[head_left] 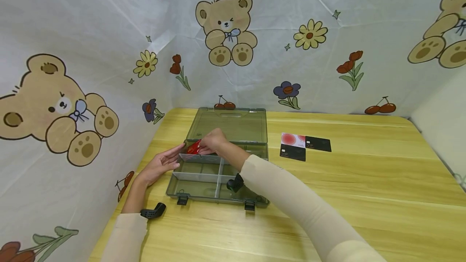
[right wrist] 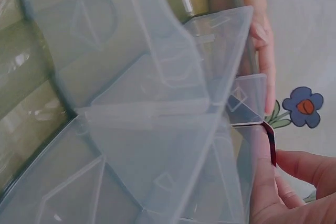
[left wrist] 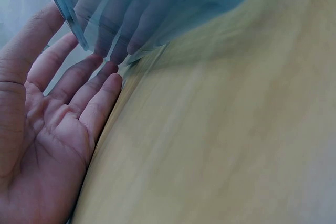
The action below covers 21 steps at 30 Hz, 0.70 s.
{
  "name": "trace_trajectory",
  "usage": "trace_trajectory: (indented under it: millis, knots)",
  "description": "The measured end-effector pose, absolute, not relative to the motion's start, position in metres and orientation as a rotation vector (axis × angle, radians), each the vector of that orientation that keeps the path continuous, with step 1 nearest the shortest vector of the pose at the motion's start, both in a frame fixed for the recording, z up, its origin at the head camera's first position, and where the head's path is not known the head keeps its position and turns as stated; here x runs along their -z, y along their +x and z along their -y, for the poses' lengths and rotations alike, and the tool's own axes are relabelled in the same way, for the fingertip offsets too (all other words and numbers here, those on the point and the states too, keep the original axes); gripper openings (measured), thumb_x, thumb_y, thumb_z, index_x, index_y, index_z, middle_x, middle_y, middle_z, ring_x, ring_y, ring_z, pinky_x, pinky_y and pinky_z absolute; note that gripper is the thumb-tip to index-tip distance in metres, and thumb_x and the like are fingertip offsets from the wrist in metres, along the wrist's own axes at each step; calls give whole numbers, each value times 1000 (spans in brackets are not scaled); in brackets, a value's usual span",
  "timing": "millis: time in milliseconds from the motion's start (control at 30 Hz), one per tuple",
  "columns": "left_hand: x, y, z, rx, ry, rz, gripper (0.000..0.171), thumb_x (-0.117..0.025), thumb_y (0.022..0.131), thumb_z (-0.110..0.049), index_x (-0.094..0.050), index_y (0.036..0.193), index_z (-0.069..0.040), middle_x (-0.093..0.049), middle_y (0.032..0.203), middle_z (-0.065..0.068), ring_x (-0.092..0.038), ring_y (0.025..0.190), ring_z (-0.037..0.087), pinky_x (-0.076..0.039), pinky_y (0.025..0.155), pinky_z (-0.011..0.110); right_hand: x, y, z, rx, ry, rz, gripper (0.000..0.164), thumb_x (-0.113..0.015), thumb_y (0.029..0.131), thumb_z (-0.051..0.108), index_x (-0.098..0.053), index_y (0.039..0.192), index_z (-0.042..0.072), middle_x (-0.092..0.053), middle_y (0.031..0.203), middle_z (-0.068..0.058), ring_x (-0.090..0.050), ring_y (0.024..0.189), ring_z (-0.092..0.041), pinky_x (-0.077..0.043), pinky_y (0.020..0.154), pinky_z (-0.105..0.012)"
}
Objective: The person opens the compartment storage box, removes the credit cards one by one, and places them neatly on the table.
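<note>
A green translucent plastic compartment box [head_left: 194, 199] lies on the table with its lid [head_left: 229, 126] folded back. In the head view, my right hand [head_left: 214, 140] pinches a red card [head_left: 193, 147] over the back left compartment. The right wrist view shows that card [right wrist: 272, 142] edge-on between thumb and fingers, beside the clear dividers [right wrist: 147, 150]. My left hand [head_left: 159, 168] is at the box's left side, fingers extended. Seen in the left wrist view, the palm of the left hand [left wrist: 52, 124] is turned up and its fingertips reach the box wall [left wrist: 173, 3].
Right of the box, a pink and white card [head_left: 293, 140] and two black VIP cards [head_left: 293, 153] lie together on the wooden table [head_left: 364, 197]. Two dark latches [head_left: 249, 205] hang at the box front. Bear-printed cloth [head_left: 269, 51] walls the table's back and left.
</note>
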<state>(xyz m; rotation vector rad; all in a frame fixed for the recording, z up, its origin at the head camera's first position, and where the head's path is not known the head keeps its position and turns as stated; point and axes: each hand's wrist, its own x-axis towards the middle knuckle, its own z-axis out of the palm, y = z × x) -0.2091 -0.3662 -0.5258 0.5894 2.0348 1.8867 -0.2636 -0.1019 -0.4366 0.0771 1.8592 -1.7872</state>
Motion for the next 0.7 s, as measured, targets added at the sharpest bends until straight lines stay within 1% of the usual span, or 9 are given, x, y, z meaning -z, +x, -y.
trace_trajectory:
  millis: [100, 200, 233, 400, 467, 600, 700]
  knots:
    - [527, -210, 366, -1882, 599, -2041, 66, -56, 100, 7, -27, 159, 1, -18, 167, 20, -19, 152, 35, -32, 115, 18, 436, -265, 98, 1791, 75, -1823, 24, -62, 95, -6, -67, 116, -17, -71, 99, -34, -71, 62, -25, -64, 70, -37]
    - [528, -210, 367, -1878, 601, -2050, 66, -56, 100, 7, -28, 159, 1, -18, 167, 20, -21, 152, 32, -32, 115, 18, 433, -266, 92, 1796, 69, -1795, 25, -62, 95, -4, -67, 116, -16, -71, 101, -33, -69, 61, -22, -64, 73, -38]
    - [529, -210, 367, -1879, 606, -2051, 66, -56, 99, 7, -27, 159, 2, -18, 166, 20, -22, 152, 32, -32, 115, 17, 432, -265, 90, 1796, 62, -1794, 25, -62, 95, -4, -67, 116, -16, -71, 100, -32, -69, 62, -22, -64, 75, -38]
    - [530, -211, 367, -1872, 606, -2057, 65, -55, 100, 6, -28, 159, 0, -18, 167, 19, -25, 151, 24, -32, 115, 18, 429, -265, 80, 1832, 23, -1790, 23, -62, 96, -4, -68, 114, -16, -72, 85, -25, -69, 60, -20, -64, 70, -35]
    - [529, -211, 367, -1871, 604, -2057, 65, -55, 100, 6, -28, 159, 0, -18, 167, 19, -27, 151, 21, -32, 115, 18, 427, -265, 75, 1860, 19, -1769, 23, -62, 96, -4, -68, 114, -16, -71, 81, -22, -69, 60, -20, -64, 73, -37]
    - [529, -211, 368, -1876, 598, -2052, 66, -56, 100, 6, -28, 159, 0, -18, 167, 19, -28, 150, 18, -32, 115, 18, 420, -265, 64, 1888, 30, -1737, 24, -64, 95, -4, -68, 116, -14, -71, 80, -19, -70, 60, -19, -63, 75, -37]
    - [529, -210, 368, -1874, 600, -2052, 66, -56, 100, 5, -28, 159, 0, -17, 167, 18, -28, 151, 19, -32, 115, 18, 414, -263, 55, 1891, 28, -1738, 25, -65, 95, -2, -68, 119, -12, -72, 82, -19, -71, 61, -19, -63, 71, -34]
